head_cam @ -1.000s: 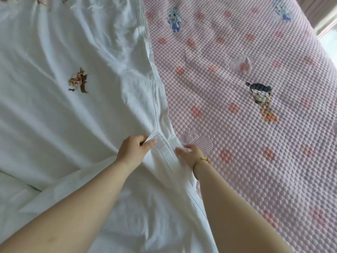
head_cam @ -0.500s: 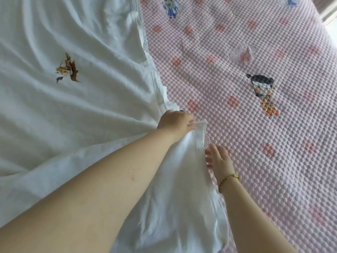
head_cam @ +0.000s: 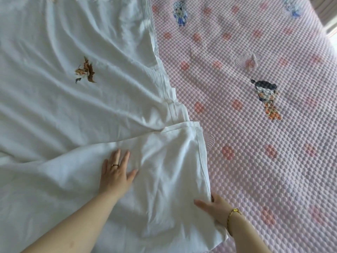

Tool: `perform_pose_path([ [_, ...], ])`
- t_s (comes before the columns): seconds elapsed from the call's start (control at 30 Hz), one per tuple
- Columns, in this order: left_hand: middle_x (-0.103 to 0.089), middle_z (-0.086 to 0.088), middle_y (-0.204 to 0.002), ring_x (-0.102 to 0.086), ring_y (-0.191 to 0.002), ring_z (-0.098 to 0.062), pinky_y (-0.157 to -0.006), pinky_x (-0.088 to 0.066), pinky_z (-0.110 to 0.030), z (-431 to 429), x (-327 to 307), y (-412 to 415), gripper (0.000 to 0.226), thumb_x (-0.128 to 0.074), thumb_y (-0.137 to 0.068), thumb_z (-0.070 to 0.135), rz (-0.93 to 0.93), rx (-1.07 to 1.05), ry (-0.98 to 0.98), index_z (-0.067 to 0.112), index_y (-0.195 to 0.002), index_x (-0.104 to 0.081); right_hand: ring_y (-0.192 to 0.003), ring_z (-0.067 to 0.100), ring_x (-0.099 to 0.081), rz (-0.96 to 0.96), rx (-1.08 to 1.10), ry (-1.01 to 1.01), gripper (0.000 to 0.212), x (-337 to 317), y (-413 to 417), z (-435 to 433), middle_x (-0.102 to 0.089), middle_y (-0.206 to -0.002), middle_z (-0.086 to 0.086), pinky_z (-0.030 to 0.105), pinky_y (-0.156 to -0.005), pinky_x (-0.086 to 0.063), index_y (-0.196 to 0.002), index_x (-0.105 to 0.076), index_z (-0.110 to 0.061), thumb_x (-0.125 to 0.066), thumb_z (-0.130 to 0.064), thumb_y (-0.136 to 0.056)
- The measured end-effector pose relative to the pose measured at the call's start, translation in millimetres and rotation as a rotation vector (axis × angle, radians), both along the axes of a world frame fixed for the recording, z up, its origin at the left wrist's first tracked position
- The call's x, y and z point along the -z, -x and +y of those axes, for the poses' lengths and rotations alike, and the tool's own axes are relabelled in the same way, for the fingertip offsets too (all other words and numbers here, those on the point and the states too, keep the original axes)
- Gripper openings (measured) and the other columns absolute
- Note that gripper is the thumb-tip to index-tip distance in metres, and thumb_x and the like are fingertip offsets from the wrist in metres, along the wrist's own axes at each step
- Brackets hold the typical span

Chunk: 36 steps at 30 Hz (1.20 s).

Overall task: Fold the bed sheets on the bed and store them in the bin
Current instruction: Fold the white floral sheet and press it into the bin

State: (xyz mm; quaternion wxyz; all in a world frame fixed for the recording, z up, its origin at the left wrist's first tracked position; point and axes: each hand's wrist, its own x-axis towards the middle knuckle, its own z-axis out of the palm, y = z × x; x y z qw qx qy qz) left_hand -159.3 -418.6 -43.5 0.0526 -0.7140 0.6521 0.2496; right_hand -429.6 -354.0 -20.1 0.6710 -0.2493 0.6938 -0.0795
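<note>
A white bed sheet [head_cam: 54,110] with a small brown leaf print covers the left half of the bed. Its near part is folded over, and the folded corner [head_cam: 193,128] lies at the sheet's hemmed right edge. My left hand [head_cam: 115,172] rests flat on the folded layer with fingers spread and a ring on one finger. My right hand [head_cam: 213,207], with a gold bracelet at the wrist, holds the hemmed edge near the bottom: the thumb lies on top and the fingers are tucked under the cloth.
A pink quilted mattress pad [head_cam: 264,143] with cartoon figures and coral dots fills the right half of the bed. The bed's far right edge [head_cam: 328,24] shows at the top corner. No bin is in view.
My left hand let go of the sheet corner it carried rightward and now lies flat on the folded layer, nearer to me. My right hand slid down along the hem.
</note>
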Motion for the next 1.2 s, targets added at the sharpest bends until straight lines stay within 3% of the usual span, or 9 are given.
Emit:
perform_pose_path([
  [0.17, -0.010, -0.008, -0.155, -0.013, -0.143, -0.021, -0.113, -0.003, -0.034, 37, -7, -27, 0.111, 0.003, -0.049, 0.067, -0.057, 0.031, -0.110, 0.020, -0.147, -0.018, -0.060, 0.011, -0.058, 0.244, 0.091, 0.032, 0.021, -4, 0, 31, -0.064, -0.056, -0.010, 0.022, -0.056, -0.047, -0.090, -0.061, -0.006, -0.070, -0.020, -0.077],
  [0.3, -0.011, -0.003, -0.156, -0.013, -0.143, -0.015, -0.112, -0.010, -0.029, 42, -26, -46, 0.084, -0.017, -0.075, 0.067, -0.068, 0.058, -0.139, 0.024, -0.147, -0.018, -0.100, 0.025, -0.050, 0.668, -0.075, 0.076, 0.044, -19, -29, 32, -0.053, -0.120, 0.008, 0.034, -0.087, -0.040, -0.130, -0.038, -0.014, -0.052, -0.024, -0.089],
  [0.4, -0.011, -0.003, -0.156, -0.013, -0.143, -0.014, -0.111, -0.013, -0.025, 52, -42, -63, 0.060, -0.037, -0.095, 0.045, -0.057, -0.029, -0.078, 0.024, -0.147, -0.015, -0.140, 0.021, -0.017, 0.835, -0.283, 0.268, 0.063, -38, -63, 30, -0.015, -0.153, 0.003, 0.034, -0.113, -0.015, -0.145, -0.013, -0.018, -0.045, -0.028, -0.092],
  [0.67, -0.006, -0.007, -0.156, -0.015, -0.143, -0.016, -0.112, -0.014, -0.029, 107, -51, -178, 0.061, -0.031, -0.098, 0.043, -0.067, -0.265, -0.033, 0.020, -0.148, -0.006, -0.143, 0.014, 0.011, 0.659, -0.953, 0.523, 0.069, -52, -200, 24, 0.018, -0.154, -0.001, 0.029, -0.114, 0.007, -0.144, 0.018, -0.022, -0.029, -0.041, -0.098],
  [0.83, -0.044, -0.025, -0.137, -0.045, -0.125, -0.041, -0.102, -0.030, -0.056, 125, -18, -294, 0.073, -0.029, -0.078, 0.050, -0.064, -0.518, 0.111, 0.004, -0.130, -0.051, -0.143, 0.013, -0.004, 0.534, -0.934, 0.669, 0.072, -42, -305, -23, -0.004, -0.155, -0.006, 0.024, -0.114, -0.001, -0.146, -0.009, -0.026, -0.020, -0.061, -0.085],
  [0.93, -0.040, -0.023, -0.141, -0.039, -0.130, -0.040, -0.107, -0.019, -0.051, 120, 0, -373, 0.061, -0.042, -0.081, 0.036, -0.126, -0.584, 0.185, 0.005, -0.132, -0.048, -0.125, 0.020, -0.041, 0.388, -0.706, 0.729, 0.037, -28, -380, -78, -0.048, -0.135, 0.006, 0.019, -0.098, -0.027, -0.121, -0.054, -0.014, -0.048, -0.036, -0.092],
  [1.0, -0.037, -0.022, -0.143, -0.035, -0.132, -0.039, -0.107, -0.013, -0.045, 114, 12, -422, 0.057, -0.042, -0.088, 0.038, -0.212, -0.578, 0.205, 0.006, -0.135, -0.045, -0.095, 0.025, -0.053, 0.334, -0.653, 0.669, 0.011, -23, -424, -112, -0.062, -0.103, 0.009, 0.023, -0.073, -0.035, -0.085, -0.060, -0.018, -0.052, -0.021, -0.092],
  [1.1, -0.048, -0.026, -0.133, -0.046, -0.122, -0.043, -0.101, -0.016, -0.041, 104, 43, -492, 0.069, -0.031, -0.082, 0.049, -0.250, -0.528, 0.222, 0.003, -0.127, -0.054, -0.075, 0.025, -0.053, 0.362, -0.857, 0.523, 0.028, 1, -487, -151, -0.058, -0.072, 0.003, 0.029, -0.062, -0.038, -0.064, -0.052, -0.021, -0.051, -0.031, -0.090],
  [1.2, -0.051, -0.025, -0.131, -0.037, -0.125, -0.034, -0.111, -0.002, -0.027, 97, 66, -522, 0.066, -0.032, -0.080, 0.048, -0.258, -0.463, 0.281, 0.007, -0.128, -0.049, -0.067, 0.019, -0.049, 0.451, -1.055, 0.370, 0.039, 22, -519, -171, -0.049, -0.065, -0.002, 0.025, -0.056, -0.034, -0.062, -0.046, -0.020, -0.049, -0.048, -0.088],
])
